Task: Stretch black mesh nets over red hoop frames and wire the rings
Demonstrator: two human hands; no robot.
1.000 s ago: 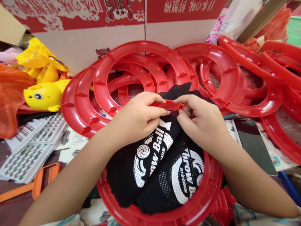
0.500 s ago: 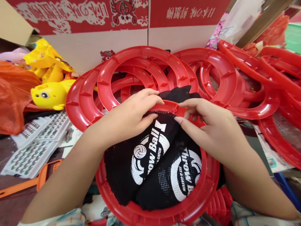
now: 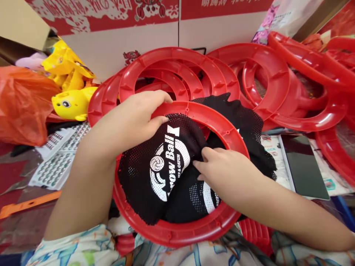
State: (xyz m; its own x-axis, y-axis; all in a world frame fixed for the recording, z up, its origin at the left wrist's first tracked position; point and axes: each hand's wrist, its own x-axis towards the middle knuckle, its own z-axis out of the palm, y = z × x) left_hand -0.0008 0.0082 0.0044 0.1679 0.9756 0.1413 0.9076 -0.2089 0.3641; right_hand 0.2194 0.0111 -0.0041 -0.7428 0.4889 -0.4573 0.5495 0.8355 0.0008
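Observation:
In front of me a red plastic ring is tilted over my lap. Black mesh fabric with white "Throw Ball" print fills its opening, and more of the fabric spreads beyond the ring's right rim. My left hand grips the ring's upper left rim, fingers over the outer edge and thumb on the inner side by the cloth. My right hand pinches a fold of the fabric near the middle of the opening. Part of the print is hidden behind this hand.
Several red rings are piled behind, with others at the right. A dark-screened phone or tablet lies on the right. At left are yellow toys, an orange bag and trays of small round pieces. Printed cartons stand at the back.
My right hand has left the ring's top rim and moved down to the fabric in the middle. My left hand has shifted left along the rim. More cloth now shows outside the right rim.

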